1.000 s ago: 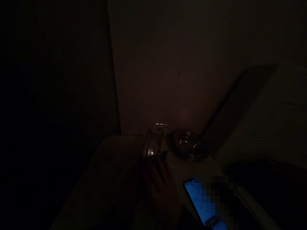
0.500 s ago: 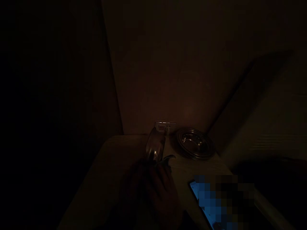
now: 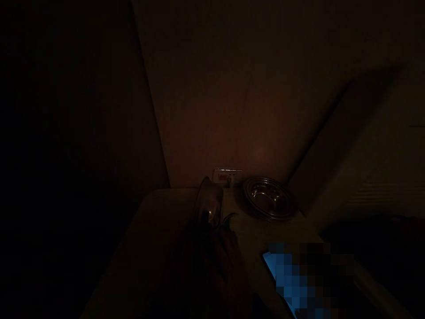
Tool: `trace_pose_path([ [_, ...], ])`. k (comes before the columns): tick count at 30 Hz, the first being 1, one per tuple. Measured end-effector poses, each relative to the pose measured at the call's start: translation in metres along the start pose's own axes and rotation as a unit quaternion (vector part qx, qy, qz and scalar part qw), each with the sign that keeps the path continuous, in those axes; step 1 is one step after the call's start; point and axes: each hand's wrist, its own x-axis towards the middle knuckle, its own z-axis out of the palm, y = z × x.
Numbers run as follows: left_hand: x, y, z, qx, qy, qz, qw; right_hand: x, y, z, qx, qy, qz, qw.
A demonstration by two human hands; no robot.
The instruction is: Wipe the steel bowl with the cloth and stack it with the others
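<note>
The scene is very dark. A shiny metal bowl (image 3: 210, 204) is held tilted on its side above the table, its rim toward the left and far side. My left hand (image 3: 181, 252) is a dim shape at the bowl's near left edge. It seems to grip the bowl, though its fingers are lost in shadow. My right hand (image 3: 226, 261) lies with bent fingers over a dark cloth (image 3: 229, 218) at the bowl's near end. One curled corner of the cloth sticks out past the fingertips.
Right of the bowl, several stacked metal dishes (image 3: 269, 199) rest on the wooden table (image 3: 159, 208). A lit phone (image 3: 270, 261) lies at the front right, partly blurred out. A socket panel (image 3: 227, 176) sits on the wall behind the table.
The bowl has shifted slightly left and turned, showing more of its rim and uncovering the socket panel. The cloth and right hand stay close to the bowl's near end.
</note>
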Motion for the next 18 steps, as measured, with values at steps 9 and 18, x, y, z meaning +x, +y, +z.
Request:
trace_pose_path([
  [9, -0.002, -0.015, -0.015, 0.042, -0.002, 0.032, 0.999, 0.004, 0.001, 0.001, 0.003, 0.021, -0.016, 1.0],
  [18, 0.003, 0.011, -0.001, 0.001, -0.035, 0.024, 0.999, 0.017, 0.006, -0.007, 0.009, -0.001, -0.029, 1.0],
])
